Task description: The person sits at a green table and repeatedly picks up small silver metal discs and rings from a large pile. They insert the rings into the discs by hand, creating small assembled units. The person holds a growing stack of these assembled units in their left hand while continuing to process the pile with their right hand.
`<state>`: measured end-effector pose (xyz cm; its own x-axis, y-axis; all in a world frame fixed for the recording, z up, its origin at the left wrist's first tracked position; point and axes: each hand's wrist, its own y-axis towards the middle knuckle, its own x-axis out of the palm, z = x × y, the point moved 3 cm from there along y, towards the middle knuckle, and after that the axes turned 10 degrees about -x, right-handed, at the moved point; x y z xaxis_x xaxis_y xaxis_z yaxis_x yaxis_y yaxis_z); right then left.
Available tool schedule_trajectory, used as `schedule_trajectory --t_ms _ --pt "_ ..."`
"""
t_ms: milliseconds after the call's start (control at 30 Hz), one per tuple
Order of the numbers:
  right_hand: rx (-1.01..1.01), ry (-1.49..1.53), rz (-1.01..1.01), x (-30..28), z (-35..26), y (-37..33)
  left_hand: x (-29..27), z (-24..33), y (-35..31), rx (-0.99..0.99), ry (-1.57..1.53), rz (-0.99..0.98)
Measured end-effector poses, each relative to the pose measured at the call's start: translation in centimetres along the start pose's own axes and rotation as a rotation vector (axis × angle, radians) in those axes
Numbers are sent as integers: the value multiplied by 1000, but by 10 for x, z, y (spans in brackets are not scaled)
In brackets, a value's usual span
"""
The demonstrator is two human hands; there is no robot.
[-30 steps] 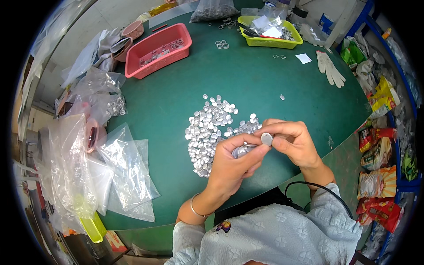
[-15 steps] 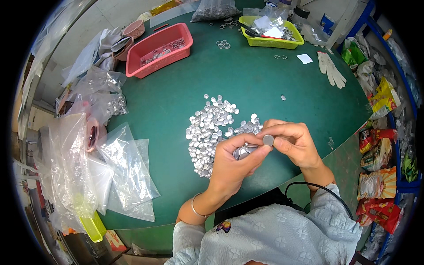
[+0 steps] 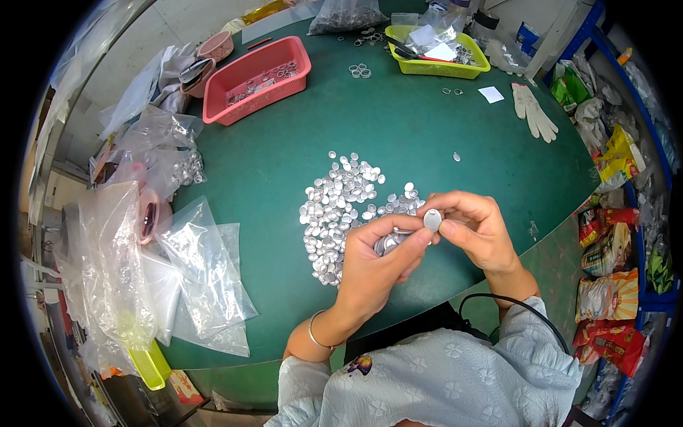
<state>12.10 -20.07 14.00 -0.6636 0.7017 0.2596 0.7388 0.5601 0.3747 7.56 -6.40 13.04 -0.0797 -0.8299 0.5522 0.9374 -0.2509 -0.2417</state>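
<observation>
A small oval silver metal disc (image 3: 432, 220) is pinched in the fingertips of my right hand (image 3: 473, 226). My left hand (image 3: 377, 260) is closed round several more silver discs (image 3: 388, 243), part of which its fingers hide; the left thumb tip lies at the lower edge of the single disc. Beyond and left of my hands spreads a loose pile of silver discs (image 3: 329, 226) on the green table (image 3: 398, 142). One lone disc (image 3: 456, 156) lies apart, farther off to the right.
Clear plastic bags (image 3: 206, 277) cover the left side. A pink basin (image 3: 256, 99) and a yellow-green basket (image 3: 441, 70) with metal pieces stand at the back. A white glove (image 3: 533, 114) lies far right. A blue rack (image 3: 658, 302) with packets stands beyond the table's right edge.
The single disc at my fingertips has turned and risen slightly, now showing a bright oval face. My hands have shifted only a little; the pile looks the same.
</observation>
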Motion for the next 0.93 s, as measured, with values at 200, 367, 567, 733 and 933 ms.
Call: schedule_trajectory --t_ms 200,367,567,733,933 --pt "13 27 11 0 0 0 -1 0 0 -14 -30 -7" --pt "-1 21 16 -2 1 -1 -1 -1 -1 -13 -49 -11" --pt "-23 8 17 -1 -1 -1 0 1 -1 1 -32 -7" --pt "-60 -60 2 -1 -3 -1 1 0 0 3 -26 5" --pt "-71 -48 34 -3 1 -2 -1 0 1 -25 -27 22"
